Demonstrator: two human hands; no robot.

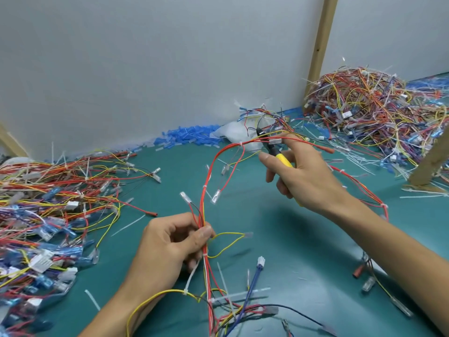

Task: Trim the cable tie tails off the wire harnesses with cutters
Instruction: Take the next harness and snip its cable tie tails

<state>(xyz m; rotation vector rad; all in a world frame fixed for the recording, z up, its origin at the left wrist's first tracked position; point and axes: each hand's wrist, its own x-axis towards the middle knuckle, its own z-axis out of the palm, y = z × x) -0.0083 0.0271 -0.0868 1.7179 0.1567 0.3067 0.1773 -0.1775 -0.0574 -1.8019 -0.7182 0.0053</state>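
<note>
Your left hand (170,246) pinches the red harness (206,190) over the middle of the worktop (279,227). Your right hand (301,178) curls round the yellow cutters (283,159). Long white tails (192,276) stick out near the front edge, so lots is left.

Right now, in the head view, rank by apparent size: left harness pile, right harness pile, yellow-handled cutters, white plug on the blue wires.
1-2: left harness pile, right harness pile: alike; left nearer and cropped, unranked.
3: yellow-handled cutters, partly inside right hand.
4: white plug.
</note>
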